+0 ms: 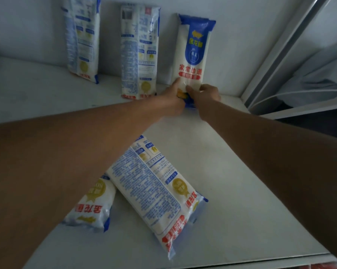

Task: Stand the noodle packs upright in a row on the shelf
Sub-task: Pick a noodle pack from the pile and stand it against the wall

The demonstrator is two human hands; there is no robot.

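Observation:
Three white-and-blue noodle packs stand upright against the back wall of the white shelf [231,181]: a left pack [82,39], a middle pack [138,51] and a right pack [192,55] showing its front label. My left hand [173,98] and my right hand [204,96] both grip the bottom end of the right pack. Two more packs lie flat near the front: a large one [156,193] lying diagonally and a smaller one [91,204] partly hidden under my left forearm.
A grey metal upright [280,55] bounds the shelf on the right, with grey fabric [323,74] and a white cable beyond it. The shelf's front edge [280,258] runs along the bottom. Something red shows at the bottom right corner.

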